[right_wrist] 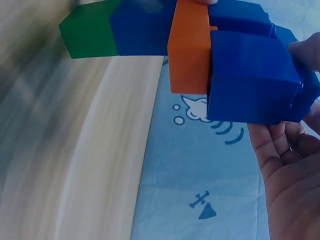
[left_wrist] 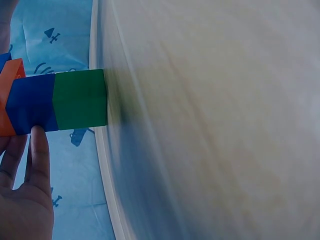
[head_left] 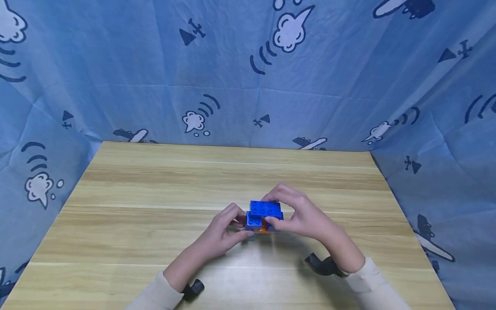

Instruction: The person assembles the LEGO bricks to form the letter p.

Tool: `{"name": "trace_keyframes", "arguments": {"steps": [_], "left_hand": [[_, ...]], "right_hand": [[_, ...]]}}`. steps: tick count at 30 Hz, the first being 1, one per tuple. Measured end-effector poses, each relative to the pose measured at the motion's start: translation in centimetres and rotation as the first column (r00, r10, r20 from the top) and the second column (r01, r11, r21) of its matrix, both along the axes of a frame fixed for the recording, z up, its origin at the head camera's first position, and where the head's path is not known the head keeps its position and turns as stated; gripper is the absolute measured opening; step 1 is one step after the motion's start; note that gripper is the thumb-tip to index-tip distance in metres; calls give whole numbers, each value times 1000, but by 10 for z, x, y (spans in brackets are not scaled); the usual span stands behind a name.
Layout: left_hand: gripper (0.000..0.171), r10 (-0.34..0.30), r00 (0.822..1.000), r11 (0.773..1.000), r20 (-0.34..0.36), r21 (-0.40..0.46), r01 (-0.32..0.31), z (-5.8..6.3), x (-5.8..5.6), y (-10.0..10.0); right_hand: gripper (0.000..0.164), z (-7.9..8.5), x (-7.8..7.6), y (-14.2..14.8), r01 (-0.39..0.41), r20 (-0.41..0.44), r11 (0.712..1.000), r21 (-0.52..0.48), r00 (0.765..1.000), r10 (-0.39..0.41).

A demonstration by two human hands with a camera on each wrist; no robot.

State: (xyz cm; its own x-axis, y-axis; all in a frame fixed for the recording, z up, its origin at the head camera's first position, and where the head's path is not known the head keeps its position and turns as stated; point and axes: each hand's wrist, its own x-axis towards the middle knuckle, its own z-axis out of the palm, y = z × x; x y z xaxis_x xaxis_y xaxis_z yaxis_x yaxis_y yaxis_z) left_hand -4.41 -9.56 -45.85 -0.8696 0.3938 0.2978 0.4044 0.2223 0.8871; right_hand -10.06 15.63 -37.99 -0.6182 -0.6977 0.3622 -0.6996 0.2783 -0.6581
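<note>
A stack of toy building bricks stands upright in the middle of the table. Lowest is a green brick (left_wrist: 81, 99), its base right at the tabletop, with a blue brick (left_wrist: 33, 104) above it. Over these lies a wider orange brick (right_wrist: 189, 50), which carries two blue bricks side by side, the left one (head_left: 254, 221) showing its studs. Across the top sits a studded blue brick (head_left: 265, 208). My right hand (head_left: 300, 212) pinches this top brick between thumb and fingers. The left hand (head_left: 222, 232) steadies the stack from the left, fingers behind, thumb in front.
The wooden table (head_left: 155, 189) stretches out around the stack. Blue patterned cloth (head_left: 232, 56) hangs behind its far edge and along both sides. A black strap (head_left: 323, 263) is on the right wrist, and another black strap (head_left: 193, 289) on the left.
</note>
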Motion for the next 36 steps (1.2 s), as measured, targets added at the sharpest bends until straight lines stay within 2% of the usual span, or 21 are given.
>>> {"name": "trace_keyframes", "arguments": {"steps": [14, 36], "left_hand": [[22, 12, 999, 1000, 29, -27, -11, 1, 0, 0], [22, 6, 999, 1000, -32, -8, -6, -2, -1, 1]], "right_hand": [[33, 0, 7, -5, 1, 21, 1000, 29, 1000, -2], [35, -4, 9, -5, -6, 12, 1000, 17, 1000, 6]]}}
